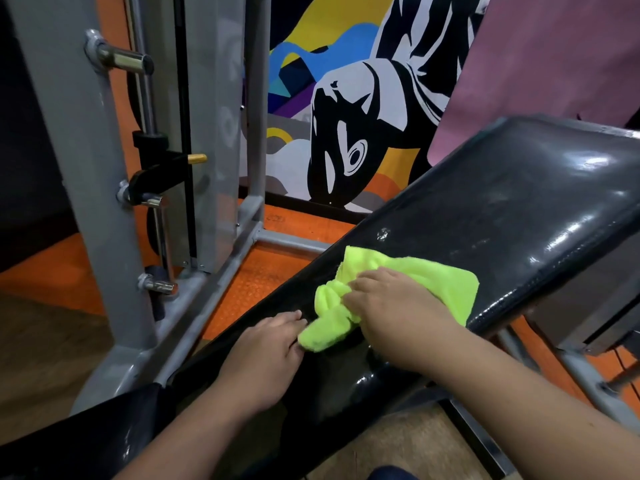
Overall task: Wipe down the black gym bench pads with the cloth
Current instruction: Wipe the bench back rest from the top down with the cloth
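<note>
The black bench pad (502, 216) runs from the lower left up to the right, glossy and smeared with dust in its upper part. A bright yellow-green cloth (433, 282) lies bunched on the middle of the pad. My right hand (391, 306) sits on top of the cloth, with fingers curled into its folds. My left hand (266, 351) rests flat on the pad just left of the cloth, fingertips touching the cloth's lower end. A second black pad (86, 420) continues at the lower left.
A grey steel rack (79, 188) with chrome pegs (124, 60) stands to the left on an orange mat (263, 271). A painted mural panel (346, 109) and a pink sheet (540, 57) lie behind the bench. Grey bench legs (585, 379) show at the right.
</note>
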Tool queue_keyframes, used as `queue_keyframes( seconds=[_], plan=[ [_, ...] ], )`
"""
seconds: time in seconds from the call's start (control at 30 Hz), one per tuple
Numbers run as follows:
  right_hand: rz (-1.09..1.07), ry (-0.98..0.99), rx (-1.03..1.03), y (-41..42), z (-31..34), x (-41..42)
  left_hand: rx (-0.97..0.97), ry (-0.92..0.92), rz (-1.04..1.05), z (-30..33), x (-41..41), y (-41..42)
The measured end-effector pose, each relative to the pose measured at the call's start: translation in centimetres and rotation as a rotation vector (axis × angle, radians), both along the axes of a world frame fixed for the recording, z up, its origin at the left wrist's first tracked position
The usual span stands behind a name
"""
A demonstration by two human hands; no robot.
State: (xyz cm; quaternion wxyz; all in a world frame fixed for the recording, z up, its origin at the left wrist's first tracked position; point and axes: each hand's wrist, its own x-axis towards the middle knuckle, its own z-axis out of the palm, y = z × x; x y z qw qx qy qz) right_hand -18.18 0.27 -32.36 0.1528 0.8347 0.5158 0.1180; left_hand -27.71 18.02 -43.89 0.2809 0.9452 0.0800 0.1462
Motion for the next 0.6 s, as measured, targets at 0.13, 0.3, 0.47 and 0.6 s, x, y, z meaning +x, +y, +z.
queue_keyframes(
  seconds=[0.13, 0.3, 0.47, 0.6],
  plan=[
    [-0.036, 0.016, 0.029, -1.2, 0.9, 0.3, -0.013, 0.000, -0.004, -0.2, -0.2, 0.0],
    [0.035, 0.004, 0.025, -1.6, -1.2, -1.0, -0.015, 0.005, -0.002, -0.2, -0.1, 0.0],
    [-0.006, 0.003, 0.099, -2.6, -0.7, -0.4, -0.024, 0.017, 0.007, -0.3, -0.1, -0.1],
    [0.061, -0.018, 0.114, -3.8, -1.9, -1.2, -0.042, 0.013, -0.005, -0.5, -0.1, -0.2]
  ],
)
